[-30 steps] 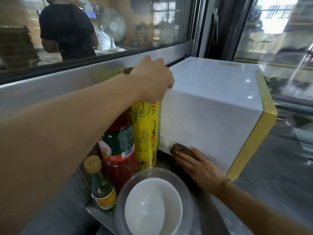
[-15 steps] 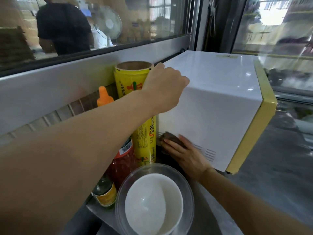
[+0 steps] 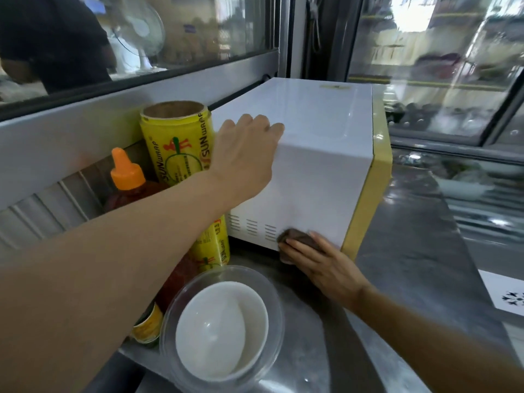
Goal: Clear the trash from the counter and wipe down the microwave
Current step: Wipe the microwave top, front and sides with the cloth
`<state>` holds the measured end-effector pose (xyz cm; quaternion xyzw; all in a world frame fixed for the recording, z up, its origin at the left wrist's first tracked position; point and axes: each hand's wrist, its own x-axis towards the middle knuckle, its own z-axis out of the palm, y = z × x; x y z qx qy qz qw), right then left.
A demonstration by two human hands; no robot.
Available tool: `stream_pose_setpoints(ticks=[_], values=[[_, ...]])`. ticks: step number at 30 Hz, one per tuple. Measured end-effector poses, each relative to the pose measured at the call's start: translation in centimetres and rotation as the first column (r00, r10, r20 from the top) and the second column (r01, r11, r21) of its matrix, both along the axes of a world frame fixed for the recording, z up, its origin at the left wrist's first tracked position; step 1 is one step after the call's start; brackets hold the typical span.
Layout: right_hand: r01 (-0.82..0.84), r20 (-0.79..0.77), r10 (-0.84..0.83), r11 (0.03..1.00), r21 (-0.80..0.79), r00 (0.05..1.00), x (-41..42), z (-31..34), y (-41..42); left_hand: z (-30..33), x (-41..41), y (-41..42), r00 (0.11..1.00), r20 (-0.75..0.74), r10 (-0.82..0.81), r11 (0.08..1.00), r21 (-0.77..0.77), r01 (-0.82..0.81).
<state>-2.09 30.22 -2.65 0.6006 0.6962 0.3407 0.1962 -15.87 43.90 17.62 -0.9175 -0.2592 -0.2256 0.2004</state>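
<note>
My left hand (image 3: 246, 154) rests flat on microwave (image 3: 312, 165) top edge; right hand (image 3: 320, 265) fingers press brown cloth (image 3: 297, 238) against its lower side.

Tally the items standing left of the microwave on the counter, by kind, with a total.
Cling wrap roll: 1
Sauce bottle with orange cap: 1
Small bottle with yellow label: 1
Clear tub holding a white bowl: 1
Total: 4
</note>
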Motion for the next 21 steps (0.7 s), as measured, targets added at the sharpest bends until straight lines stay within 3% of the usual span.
stream_pose_setpoints(ticks=[4,7,12,18,21], values=[[0.010,0.066,-0.009,1.000,-0.013,0.998,-0.1,-0.1,0.4,-0.9,0.8,-0.9,0.998,0.050,-0.032,0.999,-0.012,0.033],[-0.045,-0.035,0.047,0.997,0.062,0.998,1.6,0.6,-2.5,-1.0,1.0,-1.2,0.997,0.073,0.010,0.999,-0.032,-0.007],[-0.057,-0.005,0.057,0.998,-0.004,0.998,3.5,2.8,-5.2,0.0,1.6,-2.3,0.995,0.061,0.080,0.994,-0.073,-0.076],[-0.065,-0.059,0.095,0.919,0.389,0.994,4.2,11.2,-5.9,0.9,1.2,-3.1,0.995,-0.029,0.099,0.990,-0.098,-0.101],[-0.050,-0.093,0.109,0.869,0.492,0.990,4.2,13.3,-5.7,0.7,1.0,-3.3,0.994,-0.040,0.100,0.990,-0.100,-0.104]])
